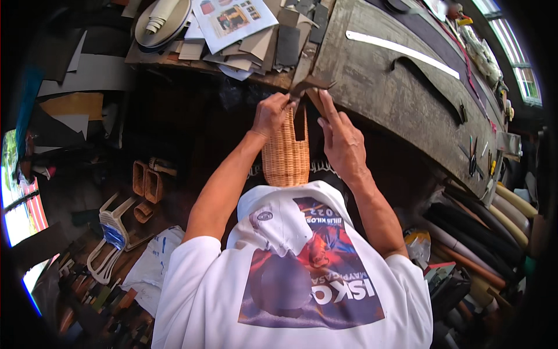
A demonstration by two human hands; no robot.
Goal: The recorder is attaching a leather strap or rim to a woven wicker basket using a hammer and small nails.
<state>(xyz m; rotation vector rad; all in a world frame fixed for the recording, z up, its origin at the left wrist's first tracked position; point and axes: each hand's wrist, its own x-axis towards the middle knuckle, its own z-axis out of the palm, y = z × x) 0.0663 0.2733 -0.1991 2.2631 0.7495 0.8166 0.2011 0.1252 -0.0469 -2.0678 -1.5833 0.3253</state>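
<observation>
A woven wicker piece [285, 154], tall and tan with a dark slot near its top, stands upright between my body and the workbench. My left hand [271, 115] is closed at its upper rim, fingertips pinched together; whatever lies between them is too small to make out. Just above the rim is a hammer [313, 85] with a dark, curved metal head. A short stretch of its pale handle runs down into my right hand [344, 139], whose index finger lies along it. The lower end of the handle is hidden by that hand.
A worn wooden workbench [372, 75] crosses ahead, bearing a white strip [401, 55], a dark strap [433, 87] and stacked papers [235, 23]. More wicker pieces [152, 185] and a small white chair [110, 238] are at left. Rolled materials [474, 232] lie at right.
</observation>
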